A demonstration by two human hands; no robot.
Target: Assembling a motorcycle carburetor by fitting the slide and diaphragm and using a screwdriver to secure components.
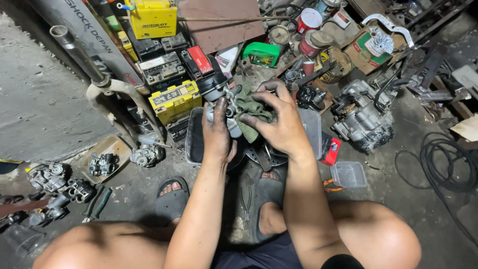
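1. The left hand (pixel 217 130) is wrapping grimy fingers around a small grey metal carburettor (pixel 225 107) at frame centre.
2. The right hand (pixel 279 122) is clenching a crumpled green rag (pixel 251 112) against that part (fingers curled tight).
3. Beneath them is lying a dark rectangular tray (pixel 195 142); a yellow battery (pixel 174 101) is sitting upper left.
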